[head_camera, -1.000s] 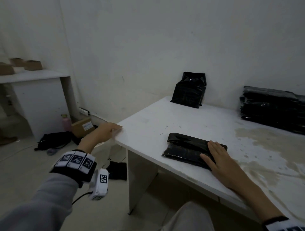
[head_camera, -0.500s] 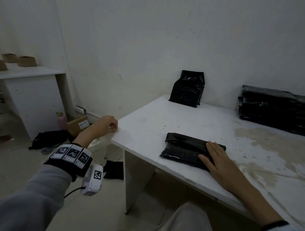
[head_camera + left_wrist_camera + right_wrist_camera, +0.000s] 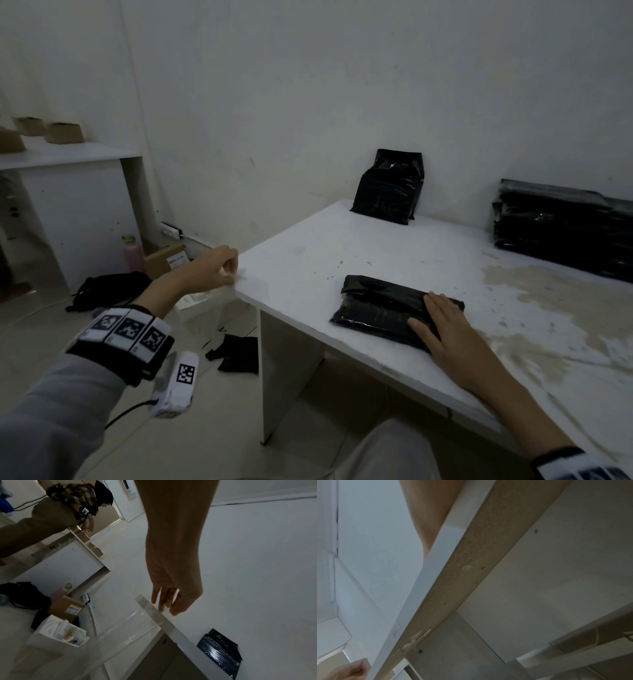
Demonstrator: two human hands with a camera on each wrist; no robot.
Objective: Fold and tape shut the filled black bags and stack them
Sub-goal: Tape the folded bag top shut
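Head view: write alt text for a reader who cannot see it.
A right hand presses flat on a folded black bag lying on a white table, while the left hand pinches at the table's left corner. An upright black bag and a stack of black bags sit by the wall.

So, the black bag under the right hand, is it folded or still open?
Folded: the bag lies flat on the table, its top flap doubled over, under the flat right hand. Tape on it: cannot tell.

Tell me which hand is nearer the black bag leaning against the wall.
Right. The right hand rests flat on the folded bag mid-table, in front of the leaning bag; the left hand is at the table's far left corner.
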